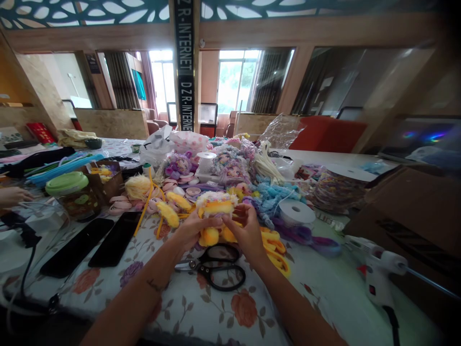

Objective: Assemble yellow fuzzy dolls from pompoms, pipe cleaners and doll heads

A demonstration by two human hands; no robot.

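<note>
Nearest, the scissors point(202, 270) lie on the flowered cloth point(187, 307), just below the hands, blades pointing left. To the left two dark phones point(115, 239) lie side by side; to the right is a glue gun point(376, 269). Over the scissors, the left hand point(192, 229) has its fingers closed on the left side of a fuzzy yellow-and-white plush point(216, 207), while the right hand point(248, 230) pinches the right side, thumb in front; its other fingertips are partly hidden. The plush is between the hands, in front of a heap. Yellow strips point(277, 259) lie beside the right hand, a white spool point(297, 211) beyond them. Left of the heap stands a green-lidded jar point(72, 192), near another person's hand point(16, 196). Doll faces point(234, 168) show in the heap; farther off are a lettered pillar point(185, 72) and windows point(230, 77).
</note>
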